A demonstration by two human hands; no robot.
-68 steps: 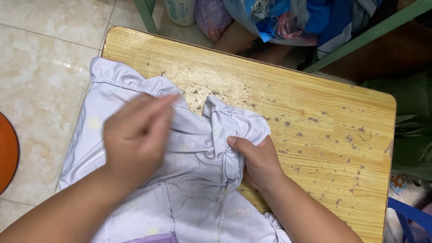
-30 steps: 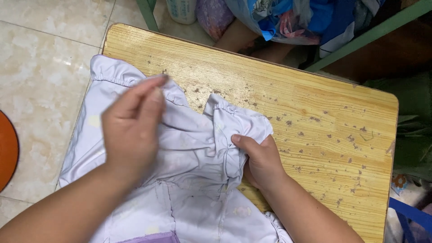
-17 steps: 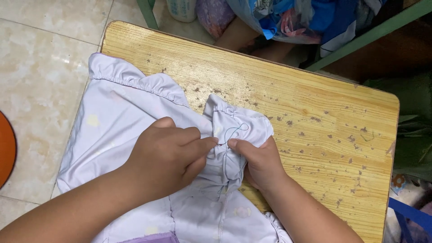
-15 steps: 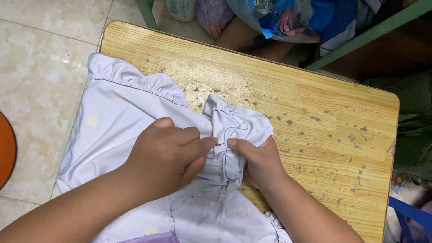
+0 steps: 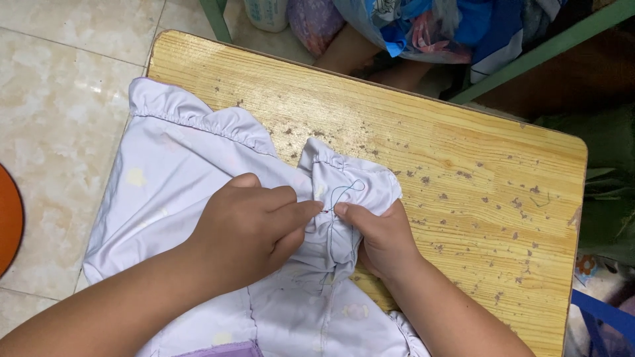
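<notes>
A pale lilac garment (image 5: 178, 178) with ruffled edges lies on a worn wooden table (image 5: 463, 165). My right hand (image 5: 382, 239) grips a bunched-up fold of the garment, with its thumb pressed on top. My left hand (image 5: 248, 231) rests on the cloth, its thumb and forefinger pinched on a small needle (image 5: 325, 211) right beside my right thumb. A thin blue-green thread (image 5: 348, 188) loops over the bunched fold just above the fingertips.
The garment hangs over the table's left and near edges above a tiled floor (image 5: 53, 99). A pile of colourful cloth and bags (image 5: 436, 26) lies beyond the far edge. An orange round object (image 5: 8, 221) sits at the far left, and a green frame (image 5: 549, 46) at the upper right.
My left hand was lifted above the cloth with its fingers pinched; it has come down and now pinches at the fold next to my right thumb. My right hand has stayed put.
</notes>
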